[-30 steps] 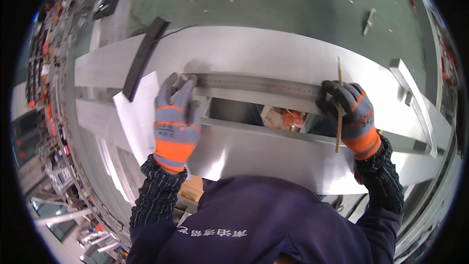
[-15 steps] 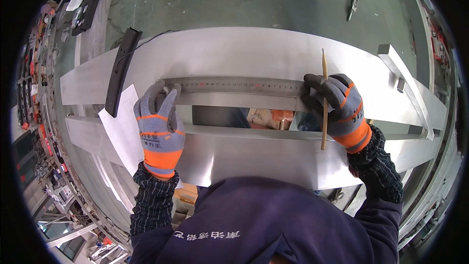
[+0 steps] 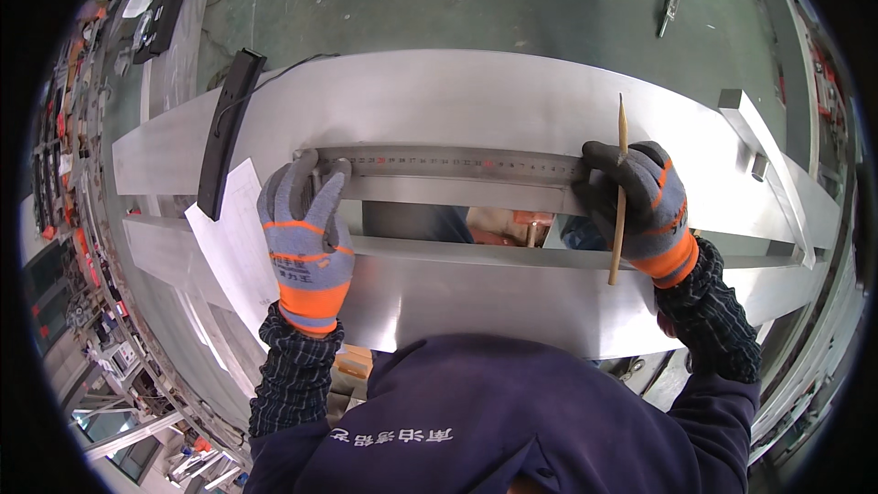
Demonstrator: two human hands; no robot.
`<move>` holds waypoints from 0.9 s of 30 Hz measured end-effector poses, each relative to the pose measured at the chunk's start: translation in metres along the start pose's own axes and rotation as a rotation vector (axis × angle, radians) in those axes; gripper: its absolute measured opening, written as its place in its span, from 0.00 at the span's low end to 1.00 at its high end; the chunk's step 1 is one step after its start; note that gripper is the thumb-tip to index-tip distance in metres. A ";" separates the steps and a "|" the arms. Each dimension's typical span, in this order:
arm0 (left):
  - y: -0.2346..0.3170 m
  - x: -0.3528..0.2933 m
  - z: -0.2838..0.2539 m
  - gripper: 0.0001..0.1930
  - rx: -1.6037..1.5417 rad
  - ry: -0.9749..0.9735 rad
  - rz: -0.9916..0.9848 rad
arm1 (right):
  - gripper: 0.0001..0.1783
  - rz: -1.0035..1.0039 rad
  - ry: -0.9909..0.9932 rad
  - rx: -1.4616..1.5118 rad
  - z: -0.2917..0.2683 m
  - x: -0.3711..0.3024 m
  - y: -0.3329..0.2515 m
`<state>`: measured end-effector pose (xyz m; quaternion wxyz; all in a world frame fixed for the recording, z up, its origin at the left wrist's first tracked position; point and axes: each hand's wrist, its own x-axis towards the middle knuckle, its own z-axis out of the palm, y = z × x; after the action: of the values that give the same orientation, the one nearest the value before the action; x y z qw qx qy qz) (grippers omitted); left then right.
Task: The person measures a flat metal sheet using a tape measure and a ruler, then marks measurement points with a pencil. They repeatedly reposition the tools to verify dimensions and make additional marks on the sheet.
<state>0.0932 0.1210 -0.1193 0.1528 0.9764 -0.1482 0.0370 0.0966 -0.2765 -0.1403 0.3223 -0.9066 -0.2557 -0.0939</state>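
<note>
A small metallic object [image 3: 670, 12] lies on the green floor [image 3: 439, 0].

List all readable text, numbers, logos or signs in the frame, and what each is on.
Locations and legibility only, wording and numbers not transcribed:
Dark jacket: one line of large pale characters, clear.
Left glove: dark print on the back, partly blurred.
Metal ruler: scale numbers, some red, mostly too small to read.
Paper sheet: faint marks, too faint to read.
Background at far left: too small to tell.

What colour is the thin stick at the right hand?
The thin stick is yellowish tan with a dark tip; the head view shows it best.
</note>
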 end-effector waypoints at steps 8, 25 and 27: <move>0.002 0.003 -0.003 0.29 0.024 0.051 0.043 | 0.37 -0.072 0.001 -0.017 -0.001 -0.003 0.002; 0.001 0.005 0.003 0.32 0.089 0.079 0.051 | 0.27 -0.017 0.022 -0.024 0.001 0.008 -0.007; 0.001 0.005 0.002 0.32 0.091 0.074 0.054 | 0.25 0.004 0.039 -0.014 0.001 0.009 -0.009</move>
<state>0.0976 0.1183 -0.1204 0.1128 0.9759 -0.1670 0.0838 0.0999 -0.2660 -0.1328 0.3209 -0.9074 -0.2470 -0.1128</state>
